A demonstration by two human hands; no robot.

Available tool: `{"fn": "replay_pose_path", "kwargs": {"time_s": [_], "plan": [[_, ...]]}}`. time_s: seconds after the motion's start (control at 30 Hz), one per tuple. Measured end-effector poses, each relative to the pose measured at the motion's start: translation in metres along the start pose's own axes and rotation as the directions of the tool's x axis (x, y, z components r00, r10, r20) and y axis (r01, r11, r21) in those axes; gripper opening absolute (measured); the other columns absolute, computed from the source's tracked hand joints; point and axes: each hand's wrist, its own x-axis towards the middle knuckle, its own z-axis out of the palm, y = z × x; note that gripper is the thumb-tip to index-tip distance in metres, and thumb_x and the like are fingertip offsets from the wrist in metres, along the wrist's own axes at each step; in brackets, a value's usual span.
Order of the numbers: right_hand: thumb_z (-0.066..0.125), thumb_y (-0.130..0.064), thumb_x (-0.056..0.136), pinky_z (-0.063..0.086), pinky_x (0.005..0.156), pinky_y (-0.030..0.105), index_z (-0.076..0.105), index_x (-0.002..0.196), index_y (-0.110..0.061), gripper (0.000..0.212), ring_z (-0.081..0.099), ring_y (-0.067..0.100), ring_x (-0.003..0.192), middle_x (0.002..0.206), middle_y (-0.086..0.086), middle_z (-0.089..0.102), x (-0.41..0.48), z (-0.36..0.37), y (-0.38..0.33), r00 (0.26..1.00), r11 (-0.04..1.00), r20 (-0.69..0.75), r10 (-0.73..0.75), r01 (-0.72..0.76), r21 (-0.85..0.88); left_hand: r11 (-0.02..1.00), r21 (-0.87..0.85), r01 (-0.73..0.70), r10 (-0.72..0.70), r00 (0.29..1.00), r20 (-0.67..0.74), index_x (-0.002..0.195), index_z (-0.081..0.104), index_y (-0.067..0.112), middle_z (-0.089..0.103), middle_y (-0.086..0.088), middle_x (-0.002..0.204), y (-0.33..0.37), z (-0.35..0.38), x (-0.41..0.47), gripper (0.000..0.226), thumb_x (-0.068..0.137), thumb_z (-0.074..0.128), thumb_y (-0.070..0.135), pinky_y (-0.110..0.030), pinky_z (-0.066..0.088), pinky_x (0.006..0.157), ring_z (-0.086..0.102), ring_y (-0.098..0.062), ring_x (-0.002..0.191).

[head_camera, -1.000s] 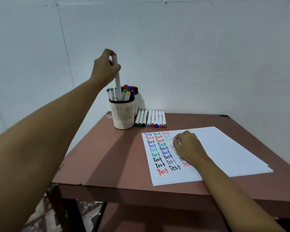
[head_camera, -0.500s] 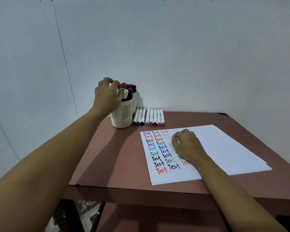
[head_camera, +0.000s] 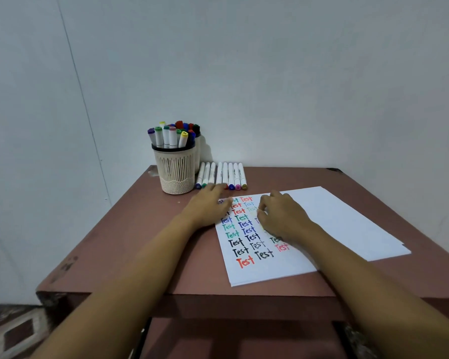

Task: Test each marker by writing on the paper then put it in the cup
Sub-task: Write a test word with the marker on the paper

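Observation:
A cream slotted cup (head_camera: 176, 172) at the table's back left holds several capped markers. Beside it to the right lies a row of several white markers (head_camera: 222, 176) with coloured caps toward me. The white paper (head_camera: 319, 229) carries rows of the word "Test" in many colours. My left hand (head_camera: 208, 207) is blurred, empty, fingers stretched toward the near ends of the marker row, over the paper's top left corner. My right hand (head_camera: 283, 216) rests on the paper with fingers curled; whether it holds anything I cannot tell.
A second pot (head_camera: 197, 149) with dark-capped markers stands behind the cup against the grey wall. The brown table (head_camera: 145, 242) has its front edge close to me, with patterned floor (head_camera: 13, 330) below at the left.
My left hand dropped the marker into the cup, let go, and swung down and right to the row of markers. My right hand stayed on the paper.

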Motion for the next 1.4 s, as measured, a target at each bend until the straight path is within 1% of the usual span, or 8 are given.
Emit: {"fn": "replay_pose_path", "kwargs": {"time_s": [0.1,0.3,0.57,0.77,0.93,1.1,1.23,1.4], "plan": [[0.045,-0.027,0.095,0.047,0.071,0.033,0.062,0.093,-0.01,0.024,0.058,0.022,0.087,0.094,0.003,0.06,0.014,-0.009,0.0,0.997,0.994,0.029,0.067,-0.069,0.08,0.999,0.049,-0.006,0.001,0.995,0.103,0.139,0.04,0.018,0.036,-0.007,0.146,0.0,0.0,0.0,0.047,0.098,0.037,0.039,-0.036,0.03,0.108,0.038,-0.023,0.131],[0.047,-0.023,0.095,0.033,0.055,0.028,0.053,0.079,-0.009,0.023,0.052,0.024,0.073,0.072,0.003,0.051,0.067,0.004,-0.01,0.972,0.939,0.022,0.232,-0.23,0.256,0.996,0.081,-0.026,0.019,0.996,0.091,0.139,0.042,0.016,0.035,-0.005,0.147,0.0,0.001,0.0,0.047,0.098,0.036,0.04,-0.036,0.029,0.11,0.035,-0.02,0.133],[0.052,-0.015,0.094,0.044,0.074,0.032,0.059,0.109,-0.007,0.019,0.059,0.026,0.098,0.111,0.011,0.063,0.101,0.019,-0.028,0.945,0.931,0.03,0.325,-0.325,0.165,0.995,0.091,-0.034,0.028,0.997,0.07,0.137,0.044,0.017,0.037,-0.004,0.146,-0.002,0.004,0.003,0.047,0.098,0.035,0.04,-0.035,0.028,0.11,0.036,-0.018,0.132],[0.052,-0.012,0.092,0.043,0.068,0.032,0.062,0.102,-0.006,0.015,0.061,0.028,0.093,0.105,0.012,0.066,0.103,0.028,-0.023,0.919,0.901,-0.071,0.388,-0.362,0.237,0.996,0.089,-0.029,0.023,0.998,0.067,0.137,0.044,0.018,0.037,-0.002,0.145,-0.004,0.006,0.005,0.047,0.098,0.035,0.042,-0.035,0.028,0.11,0.036,-0.017,0.131],[0.047,-0.009,0.093,0.037,0.07,0.03,0.05,0.112,0.002,0.022,0.057,0.034,0.102,0.109,0.018,0.061,0.092,0.008,-0.003,0.826,0.723,-0.157,0.541,-0.362,0.589,0.999,-0.047,-0.001,0.002,1.0,0.024,0.131,0.049,0.02,0.045,-0.003,0.138,-0.006,0.006,0.006,0.041,0.098,0.035,0.039,-0.035,0.033,0.105,0.042,-0.018,0.125],[0.05,-0.011,0.09,0.033,0.049,0.013,0.05,0.091,-0.007,0.004,0.047,0.016,0.069,0.074,-0.005,0.05,0.068,-0.02,0.017,0.763,0.511,-0.232,0.603,-0.147,0.847,0.992,-0.089,-0.086,0.072,0.986,-0.149,0.139,0.039,0.012,0.039,-0.005,0.141,-0.001,0.003,0.002,0.046,0.097,0.042,0.03,-0.026,0.029,0.104,0.037,-0.017,0.129],[0.049,-0.013,0.089,0.033,0.054,0.02,0.049,0.08,-0.011,0.009,0.039,0.009,0.058,0.067,-0.005,0.045,0.047,-0.032,0.022,0.77,0.389,-0.209,0.603,-0.055,0.919,0.972,-0.048,-0.232,0.21,0.938,-0.276,0.14,0.038,0.008,0.038,-0.009,0.142,0.005,0.001,-0.001,0.049,0.095,0.049,0.022,-0.024,0.027,0.105,0.035,-0.02,0.131],[0.048,-0.013,0.087,0.025,0.052,0.027,0.042,0.066,-0.013,0.022,0.027,0.014,0.056,0.062,0.001,0.033,0.034,-0.018,0.019,0.819,0.237,-0.117,0.562,-0.024,0.971,0.953,-0.034,-0.302,0.284,0.926,-0.25,0.141,0.035,0.007,0.041,-0.009,0.14,0.01,0.003,-0.004,0.055,0.093,0.054,0.025,-0.025,0.029,0.104,0.039,-0.021,0.128]]}}
